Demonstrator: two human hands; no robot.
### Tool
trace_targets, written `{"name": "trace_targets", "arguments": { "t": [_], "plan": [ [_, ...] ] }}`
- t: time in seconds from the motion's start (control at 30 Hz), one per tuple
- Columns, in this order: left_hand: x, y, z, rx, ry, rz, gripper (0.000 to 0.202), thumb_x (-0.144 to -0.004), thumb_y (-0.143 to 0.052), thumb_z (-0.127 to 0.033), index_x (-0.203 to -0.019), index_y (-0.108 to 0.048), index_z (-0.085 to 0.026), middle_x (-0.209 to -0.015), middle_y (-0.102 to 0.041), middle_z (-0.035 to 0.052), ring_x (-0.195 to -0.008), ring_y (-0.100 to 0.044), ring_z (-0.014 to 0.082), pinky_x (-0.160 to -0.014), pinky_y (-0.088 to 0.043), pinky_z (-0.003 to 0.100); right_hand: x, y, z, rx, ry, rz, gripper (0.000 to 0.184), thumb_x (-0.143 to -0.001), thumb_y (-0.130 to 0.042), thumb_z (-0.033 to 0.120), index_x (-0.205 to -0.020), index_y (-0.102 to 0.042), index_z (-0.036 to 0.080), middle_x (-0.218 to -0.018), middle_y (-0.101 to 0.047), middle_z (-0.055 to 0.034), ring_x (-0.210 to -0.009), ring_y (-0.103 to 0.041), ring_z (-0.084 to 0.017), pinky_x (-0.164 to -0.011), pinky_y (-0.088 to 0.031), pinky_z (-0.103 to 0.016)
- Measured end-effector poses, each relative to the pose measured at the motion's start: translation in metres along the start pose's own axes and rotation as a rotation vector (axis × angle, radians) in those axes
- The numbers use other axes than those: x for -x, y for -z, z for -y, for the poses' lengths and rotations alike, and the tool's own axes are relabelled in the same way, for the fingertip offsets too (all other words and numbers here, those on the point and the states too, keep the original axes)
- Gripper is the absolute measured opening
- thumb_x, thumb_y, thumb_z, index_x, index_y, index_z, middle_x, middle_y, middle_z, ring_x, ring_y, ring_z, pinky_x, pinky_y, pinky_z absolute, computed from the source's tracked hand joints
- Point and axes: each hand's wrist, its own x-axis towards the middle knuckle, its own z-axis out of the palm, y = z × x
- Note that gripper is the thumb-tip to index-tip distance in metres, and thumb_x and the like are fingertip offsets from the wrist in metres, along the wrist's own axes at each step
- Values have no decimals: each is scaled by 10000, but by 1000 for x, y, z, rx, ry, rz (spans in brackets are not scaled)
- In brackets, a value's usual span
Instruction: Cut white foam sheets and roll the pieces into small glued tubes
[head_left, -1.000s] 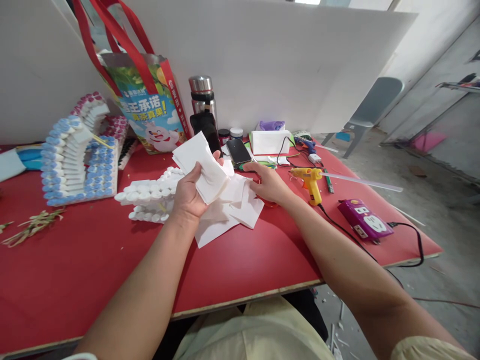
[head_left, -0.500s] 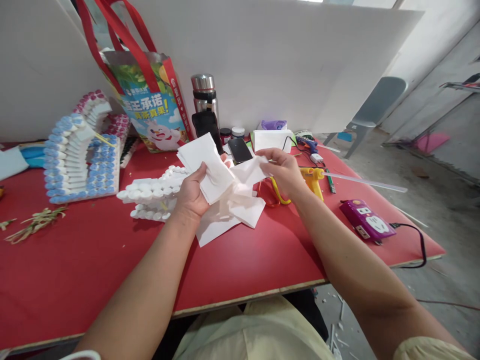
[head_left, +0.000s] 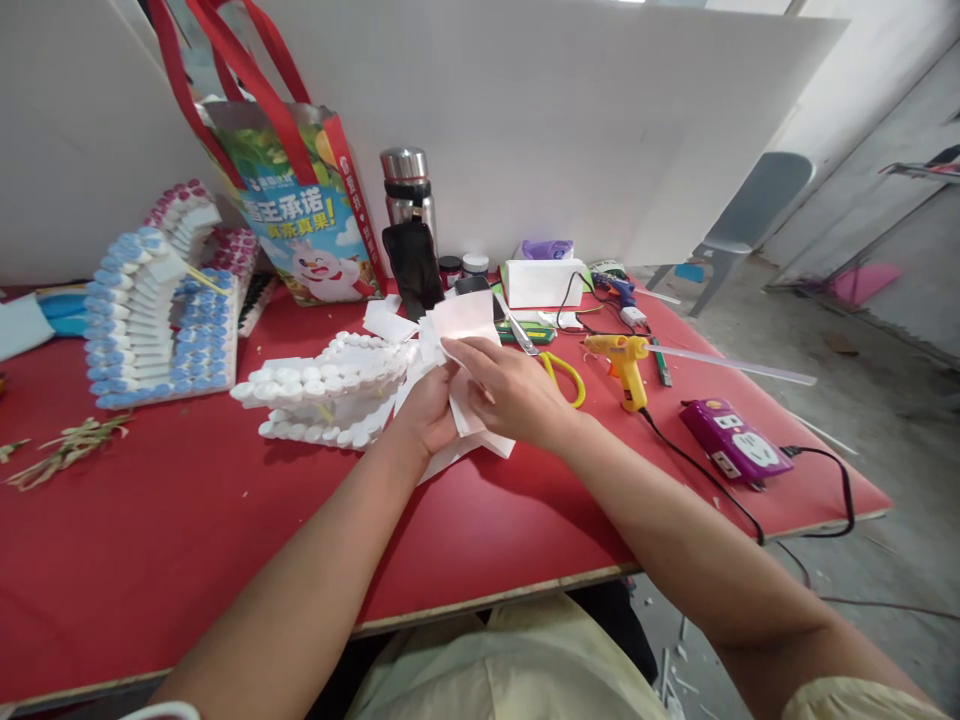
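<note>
Several white paper sheets are bunched between my hands above the middle of the table. My left hand grips them from the lower left, its fingers partly hidden behind paper. From the right, my right hand lies over the paper with fingers bent and pressed onto it. More white paper lies on the table beneath the hands. Left of them rests a curved white model made of rounded pieces. Yellow-handled scissors lie just right of my right hand.
A yellow glue gun and a purple power strip with cables sit at the right. Behind stand a steel flask, a black phone and a printed bag. A blue-and-white model stands left.
My right hand has moved left and closed over the paper beside my left hand. My left hand has shifted slightly right. The scissors and glue gun are now more exposed.
</note>
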Motion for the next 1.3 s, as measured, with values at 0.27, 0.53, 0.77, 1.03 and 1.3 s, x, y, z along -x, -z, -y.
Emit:
{"name": "trace_targets", "arguments": {
  "t": [0.27, 0.53, 0.77, 1.03, 1.3],
  "plan": [
    [0, -3, 0, 70, 69, 93, 332, -961, -454, -207, -1135, -694, -58, -967, -768, 163, -994, -733, 307, -936, -560, 434, -2, 14, -17, -320, -297, -370, 312, -968, -566, 367, -1228, -658, 223, -1032, -698, -48, -600, -537, -115, -666, -529, -315],
    [1, -3, -1, 66, 101, 73, 388, -946, -480, -214, -1272, -652, -93, -1032, -780, 148, -972, -749, 312, -964, -552, 483, -3, -1, -46, -381, -355, -255, 304, -816, -725, 279, -1116, -745, 238, -1202, -639, -82, -864, -616, -176, -759, -544, -344],
    [-4, 2, -3, 77, 37, 51, 410, -928, -478, -179, -1294, -640, -88, -1005, -785, 137, -964, -752, 304, -969, -556, 463, -2, -1, -42, -389, -318, -252, 177, -825, -716, 256, -996, -755, 238, -1112, -704, -65, -1042, -641, -226, -920, -532, -399],
    [-2, 0, -10, 99, 22, -52, 344, -940, -462, -201, -1177, -681, -83, -862, -779, 119, -860, -759, 285, -891, -580, 425, 0, 4, -29, -268, 47, 2, 617, -784, -818, 429, -1341, -623, 249, -1385, -630, -104, -1435, -440, -315, -1154, -383, -533],
    [-3, 5, -10, 123, 39, -16, 314, -953, -471, -231, -1134, -690, -97, -886, -775, 123, -812, -753, 274, -850, -583, 428, 4, 0, -24, -120, 101, 86, 505, -930, -568, 236, -1435, -541, 228, -1473, -573, -106, -1461, -426, -282, -1209, -279, -557]
  ]
}}
